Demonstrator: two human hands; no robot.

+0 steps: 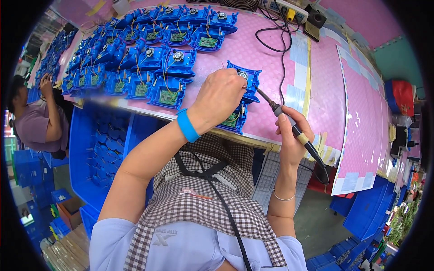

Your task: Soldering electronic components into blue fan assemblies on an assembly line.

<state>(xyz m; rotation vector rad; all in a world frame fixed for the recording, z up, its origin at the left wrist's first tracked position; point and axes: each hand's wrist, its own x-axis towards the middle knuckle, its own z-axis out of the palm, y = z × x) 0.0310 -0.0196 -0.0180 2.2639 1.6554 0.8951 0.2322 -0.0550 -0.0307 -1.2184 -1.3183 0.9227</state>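
Observation:
My left hand [218, 97] rests on a blue plastic housing [246, 77] with a green circuit board [231, 120] at the near edge of the pink mat, holding it in place. A blue band circles that wrist. My right hand [293, 133] grips a soldering iron [296, 131] like a pen. Its tip points left and touches the housing just beside my left fingers. The iron's black cord hangs down past my right wrist.
Several rows of the same blue housings [149, 54] with green boards fill the pink mat [271, 49] to the left and back. A power strip [289, 11] and black cables lie at the back. Blue bins [99, 144] stand below the table. Another person [38, 119] sits at far left.

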